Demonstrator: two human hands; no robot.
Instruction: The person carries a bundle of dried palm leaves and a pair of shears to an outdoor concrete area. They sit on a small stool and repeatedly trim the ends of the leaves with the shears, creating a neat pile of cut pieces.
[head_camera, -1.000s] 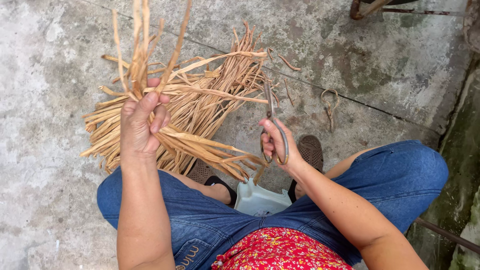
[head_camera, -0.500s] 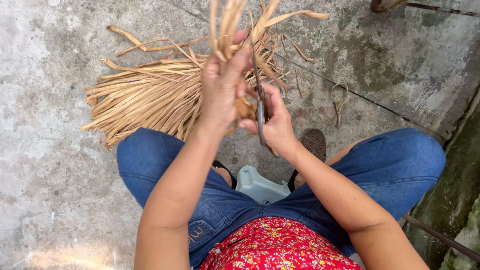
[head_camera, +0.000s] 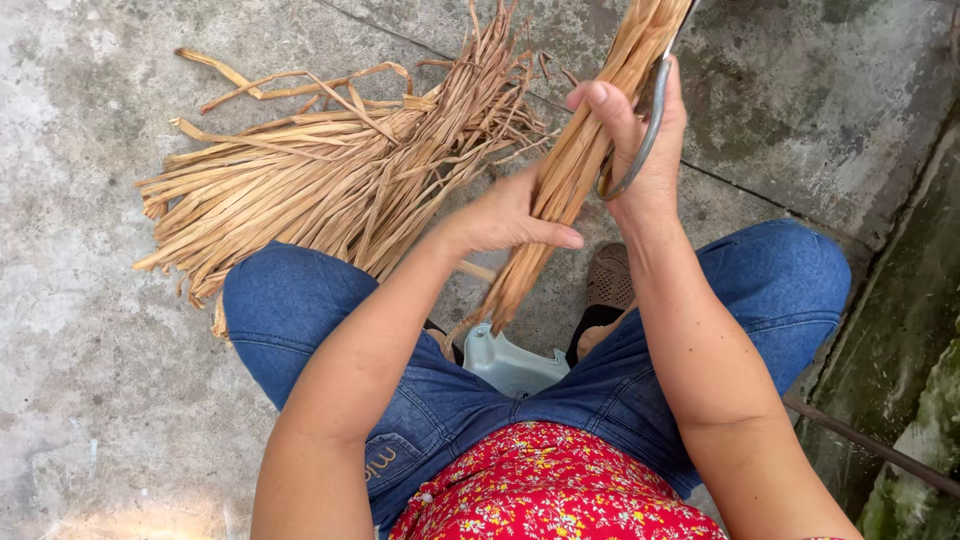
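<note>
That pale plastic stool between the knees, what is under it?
The stool shows only its front edge between the jeans; grey concrete floor lies around it. Its legs and the ground beneath are covered by the person's lap.

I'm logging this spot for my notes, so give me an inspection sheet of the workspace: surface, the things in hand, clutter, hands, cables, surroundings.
Surface: bare grey concrete floor, stained, with a seam running across it.
Things in hand: bundle of dried tan leaf strips held upright; metal scissors.
Clutter: loose pile of dried strips on the floor beyond the left knee.
Hands: left hand grips the bundle lower down; right hand holds the bundle higher up, scissors in its fingers.
Cables: nothing seen.
Surroundings: pale plastic stool between the legs; brown shoe; mossy gutter on the right.
</note>
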